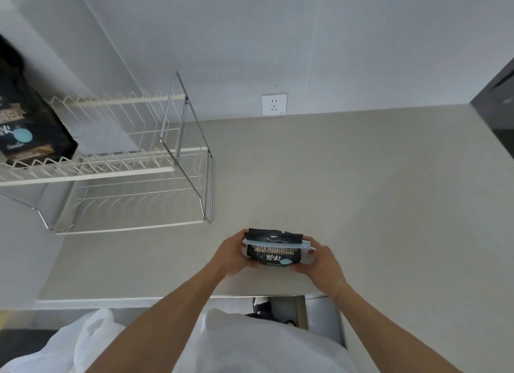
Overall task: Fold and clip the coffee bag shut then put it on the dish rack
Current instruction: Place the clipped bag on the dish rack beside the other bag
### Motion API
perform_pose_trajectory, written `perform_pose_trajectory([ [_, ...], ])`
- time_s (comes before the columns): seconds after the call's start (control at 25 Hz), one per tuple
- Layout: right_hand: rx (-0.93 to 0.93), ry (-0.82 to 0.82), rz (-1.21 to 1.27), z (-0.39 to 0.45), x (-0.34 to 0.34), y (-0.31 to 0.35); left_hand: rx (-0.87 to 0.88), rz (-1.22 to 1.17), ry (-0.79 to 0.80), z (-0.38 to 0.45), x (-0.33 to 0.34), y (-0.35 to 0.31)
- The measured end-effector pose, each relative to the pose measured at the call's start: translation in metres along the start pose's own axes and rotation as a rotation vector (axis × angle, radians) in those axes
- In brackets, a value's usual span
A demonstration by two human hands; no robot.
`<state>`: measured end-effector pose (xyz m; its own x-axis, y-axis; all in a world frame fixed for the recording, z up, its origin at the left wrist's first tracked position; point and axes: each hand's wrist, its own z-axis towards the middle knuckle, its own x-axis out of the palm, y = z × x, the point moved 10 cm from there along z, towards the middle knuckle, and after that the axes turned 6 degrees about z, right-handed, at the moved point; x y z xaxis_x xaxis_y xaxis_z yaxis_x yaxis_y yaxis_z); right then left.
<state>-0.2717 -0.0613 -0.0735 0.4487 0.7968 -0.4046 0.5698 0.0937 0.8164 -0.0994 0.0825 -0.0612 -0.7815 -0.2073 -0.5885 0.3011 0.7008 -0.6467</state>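
We've got both hands, left hand [232,254] and right hand [319,261], gripping the coffee bag [271,254] by its sides over the desk [361,191], right of the dish rack [133,161]; soft, light, crinkly pouch, pale clip [278,243] already across the fold, so keep holding low on the body.

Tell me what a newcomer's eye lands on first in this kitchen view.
First, the black coffee bag low in the middle, held over the counter between the left hand and right hand, with a pale blue clip across its folded top. Next, the white dish rack at left, a second black bag standing on its upper tier.
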Motion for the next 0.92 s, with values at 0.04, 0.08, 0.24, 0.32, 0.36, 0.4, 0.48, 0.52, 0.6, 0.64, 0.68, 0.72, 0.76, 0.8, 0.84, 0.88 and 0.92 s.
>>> perform_pose_trajectory([
  [0.04, -0.006, 0.009, 0.006, -0.003, 0.0, 0.001, 0.0, 0.01, -0.007, -0.004, 0.0, -0.001],
  [0.08, -0.016, 0.019, 0.003, -0.008, -0.001, 0.004, 0.0, 0.012, -0.018, -0.009, -0.001, -0.002],
  [0.24, -0.087, 0.02, 0.024, -0.027, -0.014, 0.022, 0.016, -0.022, -0.064, -0.032, -0.008, -0.011],
  [0.32, -0.113, 0.006, 0.048, -0.036, -0.024, 0.033, 0.06, -0.027, -0.07, -0.042, -0.016, -0.022],
  [0.36, -0.122, -0.001, 0.058, -0.042, -0.029, 0.04, 0.087, -0.028, -0.073, -0.048, -0.021, -0.028],
  [0.4, -0.137, -0.005, 0.072, -0.047, -0.034, 0.049, 0.111, -0.036, -0.073, -0.053, -0.028, -0.035],
  [0.48, -0.189, 0.0, 0.089, -0.055, -0.042, 0.069, 0.16, -0.048, -0.068, -0.063, -0.041, -0.048],
  [0.52, -0.214, 0.0, 0.09, -0.059, -0.045, 0.08, 0.185, -0.045, -0.068, -0.068, -0.048, -0.054],
  [0.6, -0.253, -0.015, 0.092, -0.067, -0.053, 0.104, 0.239, -0.054, -0.087, -0.078, -0.066, -0.066],
  [0.64, -0.265, -0.03, 0.105, -0.07, -0.058, 0.114, 0.266, -0.068, -0.096, -0.082, -0.076, -0.072],
  [0.68, -0.277, -0.048, 0.121, -0.072, -0.063, 0.125, 0.294, -0.086, -0.102, -0.085, -0.086, -0.079],
  [0.72, -0.289, -0.059, 0.133, -0.075, -0.068, 0.137, 0.318, -0.103, -0.107, -0.089, -0.096, -0.085],
  [0.76, -0.305, -0.066, 0.139, -0.076, -0.071, 0.152, 0.34, -0.114, -0.118, -0.093, -0.108, -0.091],
  [0.8, -0.32, -0.069, 0.14, -0.077, -0.074, 0.166, 0.361, -0.115, -0.133, -0.096, -0.121, -0.097],
  [0.84, -0.334, -0.074, 0.14, -0.077, -0.076, 0.18, 0.382, -0.116, -0.149, -0.099, -0.134, -0.103],
  [0.88, -0.345, -0.079, 0.141, -0.076, -0.079, 0.193, 0.404, -0.123, -0.168, -0.102, -0.148, -0.109],
  [0.92, -0.359, -0.083, 0.143, -0.075, -0.08, 0.207, 0.428, -0.133, -0.188, -0.104, -0.161, -0.115],
])
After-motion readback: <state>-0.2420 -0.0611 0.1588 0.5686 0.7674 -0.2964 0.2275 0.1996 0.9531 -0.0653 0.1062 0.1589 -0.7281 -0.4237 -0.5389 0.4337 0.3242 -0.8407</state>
